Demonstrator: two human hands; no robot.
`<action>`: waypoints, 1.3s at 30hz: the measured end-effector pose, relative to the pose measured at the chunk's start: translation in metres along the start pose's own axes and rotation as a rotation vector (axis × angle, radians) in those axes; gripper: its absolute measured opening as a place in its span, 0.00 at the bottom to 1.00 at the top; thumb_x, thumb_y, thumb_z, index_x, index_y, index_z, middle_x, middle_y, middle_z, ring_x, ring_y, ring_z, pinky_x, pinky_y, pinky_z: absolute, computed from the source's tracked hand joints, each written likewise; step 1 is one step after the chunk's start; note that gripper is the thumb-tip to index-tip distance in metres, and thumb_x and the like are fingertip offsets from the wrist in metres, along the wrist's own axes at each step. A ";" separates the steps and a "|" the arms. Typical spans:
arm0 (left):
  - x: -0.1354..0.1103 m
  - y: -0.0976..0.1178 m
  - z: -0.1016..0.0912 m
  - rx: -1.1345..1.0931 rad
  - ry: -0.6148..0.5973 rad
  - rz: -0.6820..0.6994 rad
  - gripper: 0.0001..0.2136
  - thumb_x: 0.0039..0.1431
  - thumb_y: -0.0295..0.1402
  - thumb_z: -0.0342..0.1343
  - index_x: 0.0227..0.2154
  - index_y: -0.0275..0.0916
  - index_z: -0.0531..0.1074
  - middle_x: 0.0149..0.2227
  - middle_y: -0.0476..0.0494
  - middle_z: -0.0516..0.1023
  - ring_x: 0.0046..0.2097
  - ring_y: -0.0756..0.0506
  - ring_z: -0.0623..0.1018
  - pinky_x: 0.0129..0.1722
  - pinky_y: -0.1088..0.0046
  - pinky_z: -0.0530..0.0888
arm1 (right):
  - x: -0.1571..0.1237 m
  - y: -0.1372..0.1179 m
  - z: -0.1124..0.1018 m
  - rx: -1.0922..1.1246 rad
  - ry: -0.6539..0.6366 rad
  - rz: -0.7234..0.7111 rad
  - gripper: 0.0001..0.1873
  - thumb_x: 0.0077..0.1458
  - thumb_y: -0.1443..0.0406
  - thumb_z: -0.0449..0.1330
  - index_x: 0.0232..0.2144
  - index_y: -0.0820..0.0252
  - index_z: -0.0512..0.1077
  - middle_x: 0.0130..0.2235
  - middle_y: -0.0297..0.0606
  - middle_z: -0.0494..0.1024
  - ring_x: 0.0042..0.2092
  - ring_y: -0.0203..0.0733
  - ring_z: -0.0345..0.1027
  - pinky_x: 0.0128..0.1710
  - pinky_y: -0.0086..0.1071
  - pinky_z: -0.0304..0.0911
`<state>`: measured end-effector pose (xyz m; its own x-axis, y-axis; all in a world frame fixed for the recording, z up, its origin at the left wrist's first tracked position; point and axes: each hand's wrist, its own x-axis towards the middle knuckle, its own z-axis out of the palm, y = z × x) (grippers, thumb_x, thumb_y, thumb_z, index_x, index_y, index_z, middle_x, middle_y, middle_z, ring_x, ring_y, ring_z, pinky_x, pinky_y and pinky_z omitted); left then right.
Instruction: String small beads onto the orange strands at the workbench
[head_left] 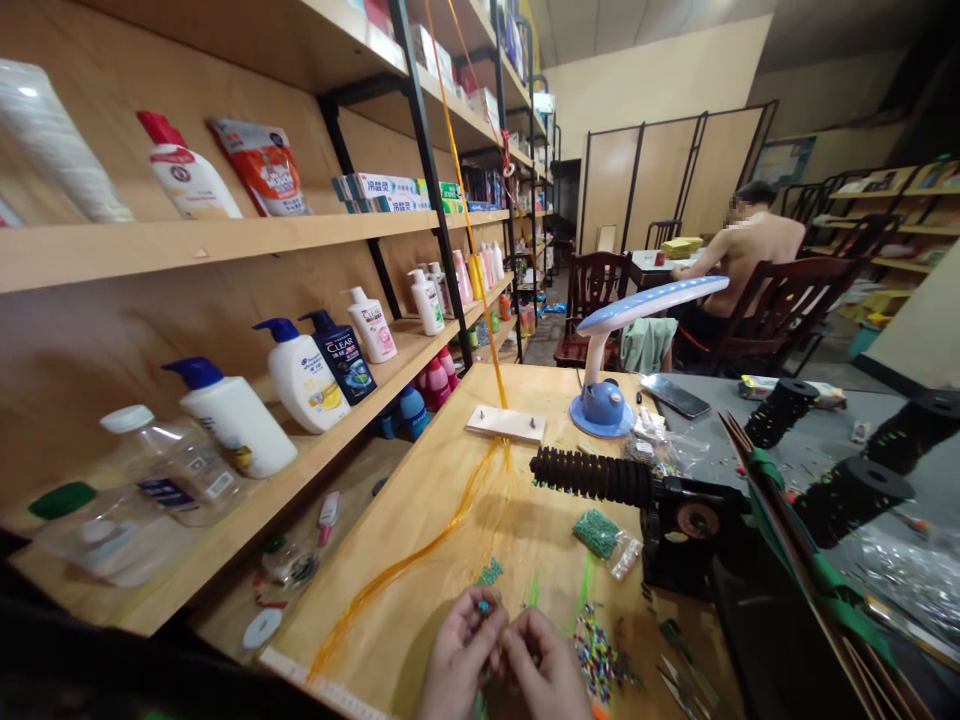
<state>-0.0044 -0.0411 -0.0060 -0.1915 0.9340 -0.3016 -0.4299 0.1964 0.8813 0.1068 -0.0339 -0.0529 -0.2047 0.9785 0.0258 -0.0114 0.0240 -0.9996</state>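
My left hand [463, 650] is closed at the table's near side, with a small blue bead [484, 606] showing at its curled fingers. Beside it, my right hand [546, 662] pinches thumb against finger; what lies in that pinch is too small to make out. The two hands nearly touch. Just beyond them is a little heap of teal beads [490, 572]. Orange threads [420, 548] run from a wooden clamp block [505, 424] toward the near edge. Mixed coloured beads [596, 648] lie right of my right hand, near bright green threads [585, 582].
A bag of green beads [596, 533] and a black ridged roller [592, 475] stand to the right. Behind are a blue lamp [602, 412] and a phone [676, 396]. Tweezers [688, 660] lie at lower right. Bottle-filled shelves [360, 400] line the left. Another person [757, 245] sits farther back.
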 end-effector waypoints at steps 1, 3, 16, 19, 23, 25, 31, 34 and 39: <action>0.001 0.001 0.000 0.000 -0.003 -0.001 0.22 0.36 0.44 0.74 0.31 0.36 0.74 0.20 0.55 0.71 0.18 0.56 0.64 0.18 0.82 0.61 | 0.001 0.000 -0.001 -0.014 -0.009 -0.018 0.27 0.57 0.42 0.53 0.24 0.58 0.68 0.23 0.35 0.75 0.25 0.38 0.67 0.27 0.29 0.60; 0.004 0.004 -0.002 0.010 0.000 0.006 0.22 0.36 0.44 0.74 0.31 0.37 0.75 0.21 0.55 0.71 0.19 0.56 0.64 0.19 0.82 0.62 | 0.003 0.001 -0.003 -0.052 -0.037 -0.046 0.26 0.57 0.43 0.53 0.28 0.59 0.70 0.25 0.36 0.77 0.27 0.40 0.69 0.28 0.29 0.61; 0.017 0.008 -0.015 0.064 0.021 0.099 0.21 0.38 0.46 0.72 0.30 0.37 0.75 0.23 0.54 0.73 0.20 0.55 0.65 0.20 0.81 0.61 | 0.019 0.000 -0.005 -0.249 -0.065 -0.015 0.12 0.54 0.57 0.60 0.33 0.59 0.74 0.26 0.35 0.79 0.28 0.42 0.71 0.28 0.29 0.61; 0.024 0.008 -0.019 0.075 0.028 0.116 0.21 0.38 0.46 0.72 0.30 0.37 0.75 0.24 0.53 0.74 0.21 0.55 0.66 0.21 0.81 0.62 | 0.024 0.000 -0.003 -0.308 -0.038 -0.012 0.11 0.53 0.57 0.60 0.29 0.59 0.74 0.23 0.34 0.77 0.26 0.40 0.69 0.26 0.28 0.59; 0.027 0.008 -0.021 0.071 0.008 0.115 0.21 0.39 0.46 0.72 0.30 0.37 0.74 0.25 0.53 0.74 0.21 0.55 0.66 0.20 0.81 0.62 | 0.032 -0.010 0.003 -0.325 -0.034 -0.029 0.15 0.56 0.58 0.57 0.22 0.58 0.70 0.24 0.35 0.76 0.28 0.42 0.70 0.29 0.29 0.60; 0.028 0.010 -0.022 0.065 -0.001 0.110 0.21 0.39 0.47 0.72 0.30 0.37 0.74 0.24 0.53 0.73 0.21 0.54 0.66 0.21 0.81 0.62 | 0.034 -0.013 0.004 -0.303 -0.058 -0.038 0.12 0.56 0.59 0.58 0.25 0.59 0.73 0.25 0.36 0.78 0.30 0.42 0.71 0.31 0.29 0.61; 0.033 0.017 -0.026 0.078 0.004 0.134 0.21 0.39 0.47 0.71 0.30 0.37 0.74 0.25 0.54 0.73 0.20 0.56 0.66 0.20 0.81 0.62 | 0.037 -0.009 0.002 -0.336 -0.059 -0.008 0.08 0.51 0.60 0.61 0.27 0.59 0.74 0.24 0.35 0.78 0.28 0.43 0.71 0.29 0.29 0.61; 0.033 0.018 -0.025 0.081 0.003 0.127 0.20 0.40 0.46 0.71 0.29 0.37 0.74 0.25 0.53 0.73 0.20 0.55 0.67 0.20 0.81 0.63 | 0.041 -0.016 0.004 -0.385 -0.056 -0.032 0.12 0.54 0.60 0.59 0.22 0.59 0.72 0.24 0.35 0.77 0.29 0.42 0.70 0.30 0.30 0.61; 0.031 0.022 -0.023 0.088 0.000 0.123 0.21 0.39 0.47 0.71 0.29 0.37 0.74 0.24 0.53 0.73 0.19 0.55 0.66 0.20 0.80 0.62 | 0.041 -0.017 0.006 -0.328 -0.035 -0.050 0.11 0.50 0.57 0.63 0.29 0.58 0.76 0.25 0.34 0.78 0.29 0.43 0.70 0.31 0.30 0.62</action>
<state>-0.0402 -0.0149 -0.0049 -0.2379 0.9527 -0.1893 -0.3238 0.1060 0.9402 0.0928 0.0050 -0.0346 -0.2457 0.9669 0.0693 0.2924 0.1421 -0.9457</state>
